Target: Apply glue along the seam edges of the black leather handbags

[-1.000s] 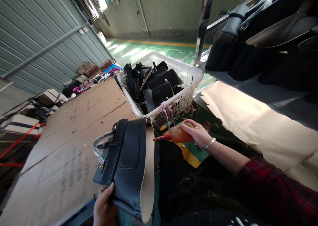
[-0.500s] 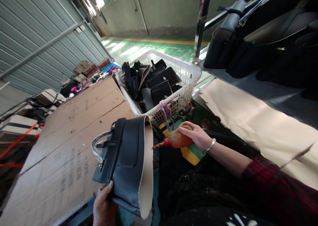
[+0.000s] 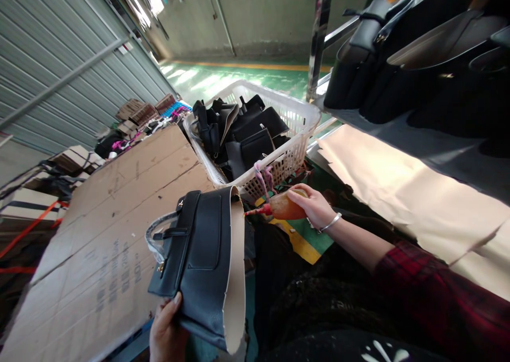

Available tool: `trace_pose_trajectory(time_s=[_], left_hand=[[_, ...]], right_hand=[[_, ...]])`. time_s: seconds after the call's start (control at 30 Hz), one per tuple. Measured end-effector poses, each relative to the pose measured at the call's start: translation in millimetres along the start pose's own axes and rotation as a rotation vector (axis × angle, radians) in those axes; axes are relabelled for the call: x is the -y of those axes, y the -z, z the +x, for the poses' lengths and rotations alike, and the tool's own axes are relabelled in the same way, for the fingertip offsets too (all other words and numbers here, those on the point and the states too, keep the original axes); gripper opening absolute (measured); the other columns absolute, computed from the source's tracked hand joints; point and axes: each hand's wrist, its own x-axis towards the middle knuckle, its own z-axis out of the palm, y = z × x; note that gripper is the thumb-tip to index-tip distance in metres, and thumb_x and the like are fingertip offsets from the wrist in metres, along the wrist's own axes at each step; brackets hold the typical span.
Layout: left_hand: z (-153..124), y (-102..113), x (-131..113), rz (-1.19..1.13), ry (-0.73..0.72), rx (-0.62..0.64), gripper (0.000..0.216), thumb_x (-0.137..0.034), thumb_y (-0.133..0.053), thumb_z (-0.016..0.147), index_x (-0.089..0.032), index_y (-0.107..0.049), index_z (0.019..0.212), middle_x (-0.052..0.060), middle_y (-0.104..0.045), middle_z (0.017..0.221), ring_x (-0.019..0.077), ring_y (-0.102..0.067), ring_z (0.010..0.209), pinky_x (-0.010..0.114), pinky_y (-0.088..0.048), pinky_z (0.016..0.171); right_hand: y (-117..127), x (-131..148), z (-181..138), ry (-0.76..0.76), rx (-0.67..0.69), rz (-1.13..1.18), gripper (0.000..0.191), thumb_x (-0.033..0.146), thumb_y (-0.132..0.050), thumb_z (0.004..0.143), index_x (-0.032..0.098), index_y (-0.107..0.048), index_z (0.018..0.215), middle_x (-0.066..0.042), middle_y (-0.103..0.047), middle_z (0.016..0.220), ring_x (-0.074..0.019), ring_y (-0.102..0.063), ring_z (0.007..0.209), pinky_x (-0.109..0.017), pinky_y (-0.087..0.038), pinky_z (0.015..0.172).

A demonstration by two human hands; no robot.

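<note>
My left hand [image 3: 168, 325] grips a black leather bag [image 3: 205, 245] by its lower left side, thumb on the front and the other fingers hidden beneath. The bag lies tilted at the cardboard's edge, its wrapped handle to the left and its pale raw edge facing right. In my right hand [image 3: 313, 205] is a squeeze bottle [image 3: 287, 205] of orange-brown liquid, fingers wrapped round it. Its red nozzle points left, with the tip at the upper part of the bag's pale edge; whether it touches I cannot tell.
Behind the bag stands a white plastic basket [image 3: 290, 155] filled with black leather pieces. Flattened cardboard [image 3: 119, 208] covers the surface on the left. At right, a rack shelf [image 3: 358, 123] bears several black bags, above brown paper [image 3: 398, 197].
My right hand has moved the bottle upward, and its nozzle now sits higher along the bag's pale edge. The bag and my left hand have barely moved.
</note>
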Motion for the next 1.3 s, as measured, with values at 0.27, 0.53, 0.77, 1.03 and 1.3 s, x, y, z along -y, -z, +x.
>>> trace_pose_trajectory(time_s=[0.27,0.53,0.77,1.03,1.3], left_hand=[[12.7,12.9,10.5,0.077,-0.179,0.012,0.032,-0.034,-0.082,0.032,-0.017,-0.06,0.047,0.0,-0.054,0.046,0.0124,-0.05,0.042,0.024,-0.043,0.039],[34.5,35.8,20.6,0.167,-0.322,0.108,0.027,-0.037,-0.083,0.046,-0.019,-0.066,0.057,0.002,-0.061,0.057,0.0179,-0.056,0.051,0.03,-0.048,0.047],[51.7,53.8,34.9,0.223,-0.464,0.11,0.021,-0.033,-0.082,0.05,-0.021,-0.07,0.062,0.003,-0.064,0.065,0.0218,-0.059,0.061,0.035,-0.051,0.058],[50.0,48.4,29.1,0.212,-0.345,0.134,0.021,-0.034,-0.079,0.054,-0.019,-0.071,0.064,0.005,-0.063,0.062,0.0226,-0.059,0.058,0.038,-0.051,0.059],[35.3,37.1,22.0,0.164,-0.341,0.11,0.019,-0.028,-0.082,0.048,-0.02,-0.069,0.059,0.004,-0.062,0.059,0.0202,-0.057,0.055,0.034,-0.05,0.052]], right_hand=[[1.5,2.5,-7.4,-0.059,-0.02,0.11,0.044,0.055,-0.076,0.06,0.02,-0.062,0.081,-0.001,-0.062,0.076,-0.0175,-0.055,0.068,-0.029,-0.043,0.061],[-5.9,-5.7,-1.5,-0.042,0.018,0.113,0.041,0.054,-0.076,0.061,0.02,-0.064,0.081,-0.001,-0.063,0.075,-0.0175,-0.056,0.068,-0.029,-0.044,0.063],[-5.1,-7.3,-15.1,-0.179,0.089,0.174,0.045,0.056,-0.079,0.057,0.021,-0.063,0.08,0.001,-0.062,0.069,-0.0158,-0.055,0.06,-0.027,-0.042,0.055],[-3.8,2.0,-27.4,-0.163,0.153,0.181,0.049,0.058,-0.082,0.053,0.018,-0.063,0.076,0.0,-0.064,0.069,-0.015,-0.056,0.064,-0.027,-0.043,0.06],[-3.0,9.3,-42.5,-0.179,0.198,0.135,0.049,0.06,-0.08,0.054,0.02,-0.062,0.077,-0.001,-0.064,0.071,-0.017,-0.057,0.065,-0.029,-0.044,0.061]])
